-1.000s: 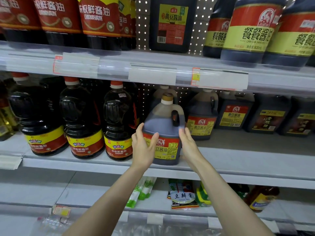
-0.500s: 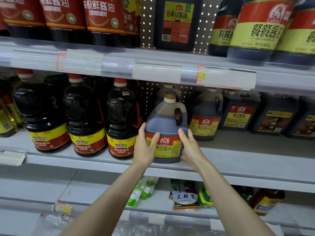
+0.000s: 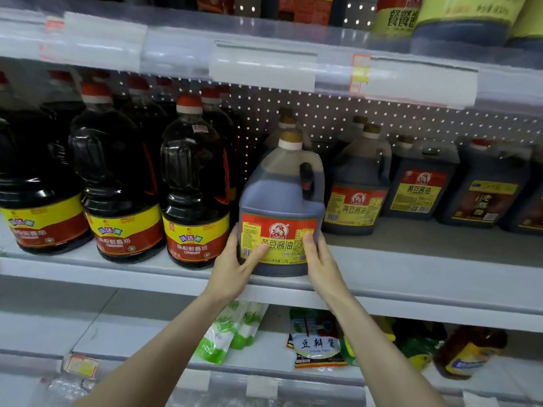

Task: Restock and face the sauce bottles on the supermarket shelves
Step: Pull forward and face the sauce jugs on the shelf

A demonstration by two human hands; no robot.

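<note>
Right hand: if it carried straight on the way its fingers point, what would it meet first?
The right hand grips the front soy sauce jug; it would slide along that side toward the jug behind, though depth is unclear.

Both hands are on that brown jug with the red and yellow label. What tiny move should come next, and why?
Probably just let go. The brown handled jug stands upright near the front of the white shelf, roughly level with the dark red-capped bottle beside it, and its label faces outward. The left hand and right hand grip its lower sides.
</note>
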